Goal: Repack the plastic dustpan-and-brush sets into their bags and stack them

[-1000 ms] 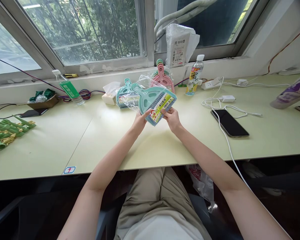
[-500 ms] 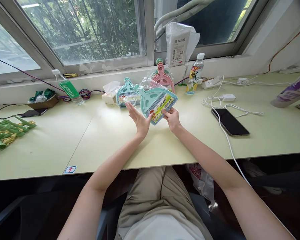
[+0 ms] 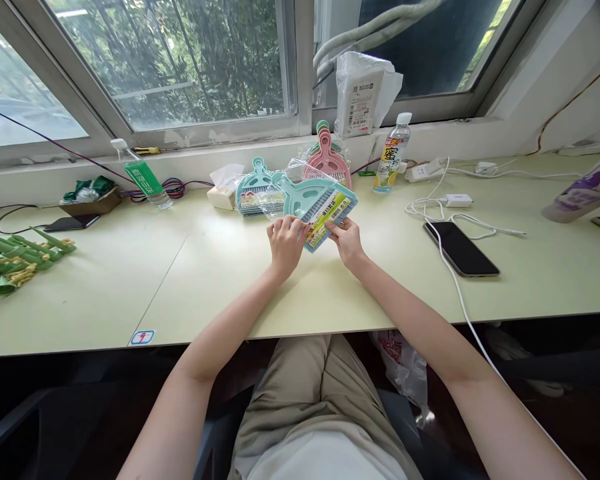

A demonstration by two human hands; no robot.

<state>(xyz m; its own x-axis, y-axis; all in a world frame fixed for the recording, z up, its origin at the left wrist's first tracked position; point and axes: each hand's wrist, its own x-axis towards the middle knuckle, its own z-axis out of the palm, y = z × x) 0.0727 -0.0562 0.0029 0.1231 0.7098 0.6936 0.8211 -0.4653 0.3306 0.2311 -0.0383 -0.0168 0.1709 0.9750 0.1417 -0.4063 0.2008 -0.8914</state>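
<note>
A turquoise mini dustpan and brush set with a yellow label is held tilted above the table, its handle toward the upper left. Clear plastic wrap shows around the handle. My right hand grips its lower right edge, thumb on the front. At the lower left edge, my left hand is closed with bent fingers against the set and its wrap. Behind it stand more wrapped sets: a turquoise group to the left and a pink one farther back.
A tissue pack, a green-labelled bottle and a yellow-labelled bottle stand along the back. On the right lie a phone, white cables and a power strip. Green cone-shaped pieces lie at the far left.
My left hand's fingers, stretched out and spread before, have curled in at the set's left edge. My right hand keeps its grip. The view has shifted slightly.
</note>
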